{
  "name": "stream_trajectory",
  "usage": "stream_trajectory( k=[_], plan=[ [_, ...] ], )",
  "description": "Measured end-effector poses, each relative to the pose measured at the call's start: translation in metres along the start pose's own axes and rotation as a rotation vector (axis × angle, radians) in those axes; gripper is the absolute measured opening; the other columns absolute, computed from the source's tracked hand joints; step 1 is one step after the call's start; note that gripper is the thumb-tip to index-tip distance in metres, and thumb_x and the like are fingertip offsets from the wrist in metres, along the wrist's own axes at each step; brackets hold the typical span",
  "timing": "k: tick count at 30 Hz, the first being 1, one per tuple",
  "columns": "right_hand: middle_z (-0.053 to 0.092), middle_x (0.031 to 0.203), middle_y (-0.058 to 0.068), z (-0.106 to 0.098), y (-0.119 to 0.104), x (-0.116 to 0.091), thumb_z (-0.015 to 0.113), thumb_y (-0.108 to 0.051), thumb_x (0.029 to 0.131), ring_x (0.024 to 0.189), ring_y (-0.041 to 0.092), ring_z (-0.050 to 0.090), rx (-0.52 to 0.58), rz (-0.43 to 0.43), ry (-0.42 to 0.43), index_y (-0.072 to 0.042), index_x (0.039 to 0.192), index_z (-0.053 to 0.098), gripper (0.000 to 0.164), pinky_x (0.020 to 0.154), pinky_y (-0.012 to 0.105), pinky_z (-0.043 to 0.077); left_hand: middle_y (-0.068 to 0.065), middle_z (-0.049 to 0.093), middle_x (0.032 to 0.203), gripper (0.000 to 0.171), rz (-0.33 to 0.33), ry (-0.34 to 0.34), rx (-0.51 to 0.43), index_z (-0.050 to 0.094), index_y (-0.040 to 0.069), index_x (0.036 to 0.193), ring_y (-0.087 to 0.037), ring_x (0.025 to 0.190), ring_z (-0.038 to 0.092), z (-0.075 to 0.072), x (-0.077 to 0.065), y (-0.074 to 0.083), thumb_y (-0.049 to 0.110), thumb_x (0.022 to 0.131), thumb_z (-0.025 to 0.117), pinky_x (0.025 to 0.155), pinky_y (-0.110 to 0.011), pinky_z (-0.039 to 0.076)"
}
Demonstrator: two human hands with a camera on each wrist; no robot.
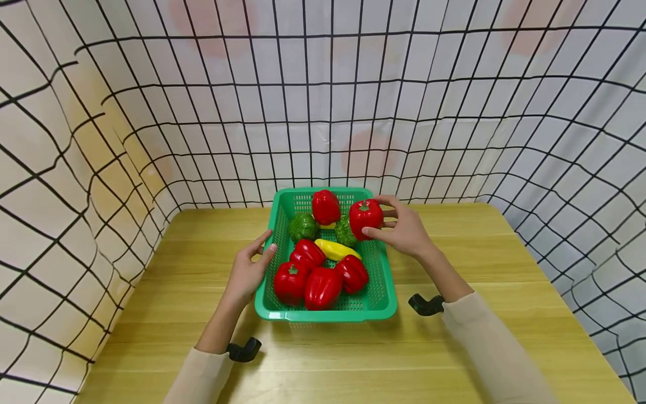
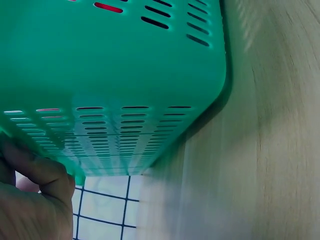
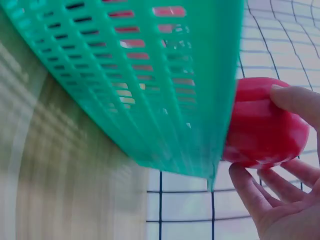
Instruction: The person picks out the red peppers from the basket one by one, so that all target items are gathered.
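A green plastic basket (image 1: 325,316) holds red bell peppers, a yellow banana-like piece (image 1: 337,249) and two bumpy green vegetables, one of them a round green piece (image 1: 303,227). At the basket's left rim, my left hand (image 1: 248,270) grips the edge with thumb and fingers. My right hand (image 1: 407,229) holds a red bell pepper (image 1: 365,217) by its side, above the basket's far right rim. From the right wrist, that pepper shows between the thumb (image 3: 295,102) and the fingers below. Another red bell pepper (image 1: 326,207) lies near the basket's back wall.
Under the basket is a wooden table (image 1: 202,292). White cloth behind a black wire grid (image 1: 330,120) rises along the back and both sides. Several red peppers, including a front one (image 1: 323,288), fill the basket's near half.
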State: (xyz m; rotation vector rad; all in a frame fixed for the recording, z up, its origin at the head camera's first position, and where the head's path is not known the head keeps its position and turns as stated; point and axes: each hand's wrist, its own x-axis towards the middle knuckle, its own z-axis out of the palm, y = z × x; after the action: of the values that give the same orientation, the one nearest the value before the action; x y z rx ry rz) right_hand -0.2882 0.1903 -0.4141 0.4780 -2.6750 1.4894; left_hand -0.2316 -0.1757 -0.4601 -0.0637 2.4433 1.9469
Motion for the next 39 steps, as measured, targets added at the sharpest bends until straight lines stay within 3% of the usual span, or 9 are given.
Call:
stream_trajectory(
  k=[7, 15, 18, 24, 34, 39],
  plan=[
    [0.049, 0.151, 0.014, -0.025, 0.013, 0.000, 0.085, -0.028, 0.088, 0.127, 0.040, 0.061, 0.080, 0.030, 0.080, -0.014, 0.150, 0.048, 0.074, 0.093, 0.050, 0.060, -0.009, 0.052, 0.102, 0.052, 0.000, 0.008, -0.034, 0.055, 0.029, 0.151, -0.011, 0.053, 0.060, -0.001, 0.000, -0.003, 0.039, 0.101, 0.067, 0.056, -0.029, 0.059],
    [0.047, 0.153, 0.017, -0.050, 0.033, 0.001, 0.082, -0.026, 0.090, 0.130, 0.042, 0.057, 0.014, 0.053, 0.132, -0.011, 0.155, 0.043, 0.077, 0.094, 0.048, 0.059, -0.007, 0.050, 0.101, 0.053, -0.032, -0.006, -0.050, 0.051, 0.023, 0.154, -0.013, 0.059, 0.060, 0.003, 0.002, 0.002, 0.030, 0.103, 0.065, 0.058, -0.027, 0.058],
    [0.046, 0.153, 0.019, -0.052, 0.046, 0.002, 0.082, -0.026, 0.090, 0.130, 0.043, 0.057, 0.010, 0.078, 0.134, -0.009, 0.154, 0.043, 0.077, 0.095, 0.047, 0.059, -0.008, 0.050, 0.100, 0.053, -0.036, -0.012, -0.046, 0.050, 0.018, 0.155, -0.015, 0.062, 0.061, 0.003, -0.003, 0.012, 0.026, 0.104, 0.063, 0.059, -0.027, 0.059],
    [0.043, 0.156, 0.022, -0.048, 0.078, 0.004, 0.083, -0.027, 0.089, 0.134, 0.048, 0.053, 0.006, 0.142, 0.123, -0.007, 0.154, 0.043, 0.079, 0.102, 0.056, 0.054, -0.009, 0.050, 0.099, 0.052, -0.043, -0.009, -0.043, 0.049, 0.015, 0.155, -0.015, 0.066, 0.060, 0.002, -0.014, 0.028, 0.023, 0.105, 0.062, 0.061, -0.026, 0.058],
    [0.039, 0.159, 0.025, -0.047, 0.116, 0.005, 0.080, -0.022, 0.091, 0.138, 0.052, 0.048, -0.003, 0.197, 0.126, -0.006, 0.157, 0.038, 0.079, 0.108, 0.059, 0.048, -0.010, 0.050, 0.101, 0.053, -0.047, -0.016, -0.061, 0.048, 0.016, 0.156, -0.016, 0.066, 0.062, 0.003, -0.014, 0.028, 0.024, 0.105, 0.062, 0.061, -0.027, 0.059],
    [0.038, 0.160, 0.025, -0.046, 0.123, 0.006, 0.079, -0.022, 0.092, 0.139, 0.052, 0.047, 0.005, 0.212, 0.121, -0.008, 0.159, 0.036, 0.081, 0.112, 0.058, 0.045, -0.010, 0.050, 0.100, 0.053, -0.045, -0.013, -0.053, 0.048, 0.017, 0.156, -0.018, 0.067, 0.063, 0.002, -0.008, 0.018, 0.024, 0.105, 0.062, 0.061, -0.028, 0.060]
  ],
)
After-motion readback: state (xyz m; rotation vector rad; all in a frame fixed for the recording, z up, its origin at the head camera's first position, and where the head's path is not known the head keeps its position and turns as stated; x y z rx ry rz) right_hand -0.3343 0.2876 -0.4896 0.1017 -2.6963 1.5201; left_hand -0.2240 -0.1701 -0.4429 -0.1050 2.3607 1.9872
